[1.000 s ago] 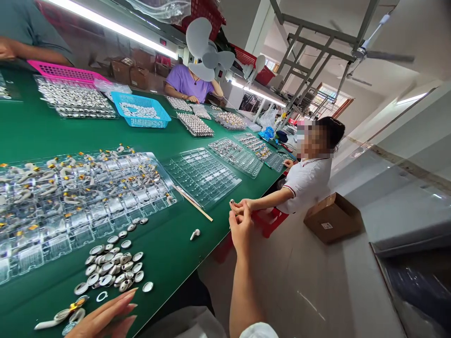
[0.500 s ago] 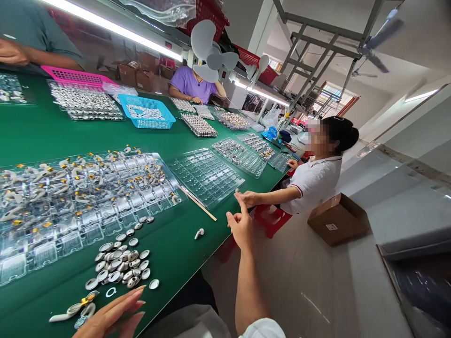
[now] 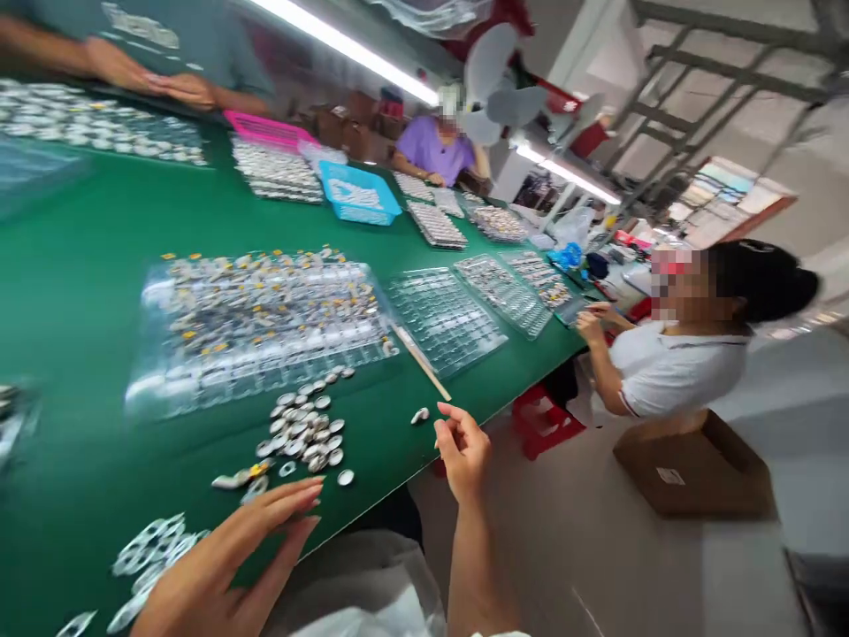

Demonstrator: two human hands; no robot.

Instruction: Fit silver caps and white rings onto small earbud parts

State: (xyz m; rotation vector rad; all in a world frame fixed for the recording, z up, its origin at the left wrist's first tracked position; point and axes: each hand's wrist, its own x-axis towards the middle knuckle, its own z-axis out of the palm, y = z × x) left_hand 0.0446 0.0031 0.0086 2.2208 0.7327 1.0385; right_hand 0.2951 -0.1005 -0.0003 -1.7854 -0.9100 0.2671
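My left hand point(image 3: 232, 557) is over the front of the green table, fingers stretched out and holding nothing. Just beyond its fingertips lies a pile of small round white earbud shells point(image 3: 305, 429). Beside the pile are an earbud half point(image 3: 232, 480) with a yellow flex piece and a small white ring point(image 3: 287, 469). My right hand point(image 3: 466, 451) hovers at the table edge, fingers loosely bent, thumb and index apart, nothing seen between them. A single white earbud point(image 3: 420, 415) lies just left of it. White oval stickers or gaskets point(image 3: 149, 553) are partly behind my left hand.
A clear tray point(image 3: 152, 376) of earbud parts lies mid-table. Right of it are a thin wooden stick point(image 3: 424, 364) and a clear compartment tray point(image 3: 451, 323). Farther back stand a blue basket point(image 3: 364, 215) and stacked trays point(image 3: 279, 177). A co-worker in white point(image 3: 683, 367) sits at right.
The view has swung left. The co-worker's hand, earlier close to my right fingertips, has drawn back. My right index finger is now more bent; my left hand stays open.
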